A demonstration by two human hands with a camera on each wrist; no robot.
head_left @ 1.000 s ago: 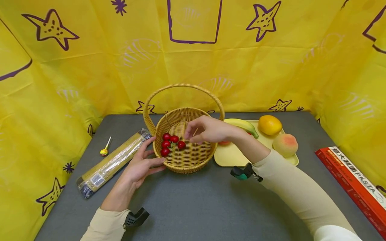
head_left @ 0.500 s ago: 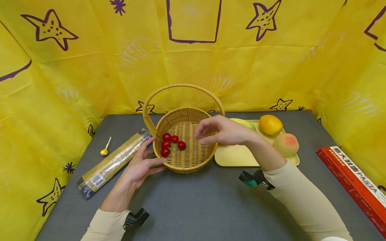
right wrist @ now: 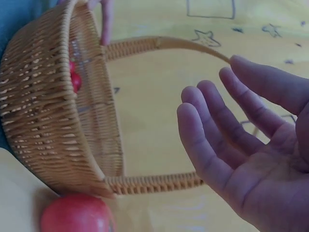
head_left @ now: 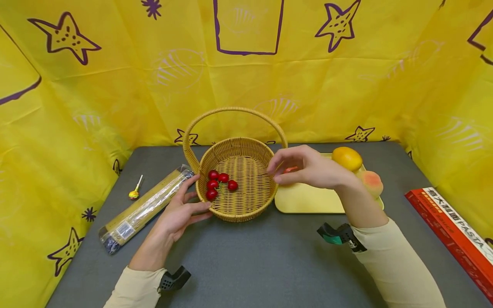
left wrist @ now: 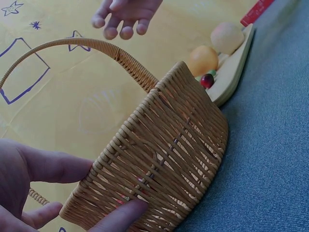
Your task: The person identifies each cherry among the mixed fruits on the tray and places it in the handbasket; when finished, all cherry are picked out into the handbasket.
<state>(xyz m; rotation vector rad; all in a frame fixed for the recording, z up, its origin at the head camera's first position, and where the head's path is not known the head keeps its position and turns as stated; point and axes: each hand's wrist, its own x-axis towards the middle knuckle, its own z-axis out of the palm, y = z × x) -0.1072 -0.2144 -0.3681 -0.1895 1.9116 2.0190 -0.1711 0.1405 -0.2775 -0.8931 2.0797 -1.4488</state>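
A round wicker basket (head_left: 239,216) with a tall arched handle stands on the table. Several red cherries (head_left: 212,184) lie inside it, toward its left. My left hand (head_left: 181,214) holds the basket's left side, fingers at the rim and against the outer wall (left wrist: 159,154). My right hand (head_left: 312,169) is raised over the basket's right rim and the tray, fingers loosely bent and nothing between them. In the right wrist view its palm (right wrist: 260,188) is bare, and a red fruit (right wrist: 77,215) lies below the basket.
Right of the basket, a pale yellow tray (head_left: 308,203) bears a mango (head_left: 346,159) and a peach (head_left: 372,184); my right hand covers part of it. A pack of noodles (head_left: 142,209) and a lollipop (head_left: 135,192) lie left. A red pasta box (head_left: 450,239) lies far right.
My right hand has moved right, from above the basket's inside to over its right rim and the tray, now hiding the banana. My left hand and the cherries stay in place.
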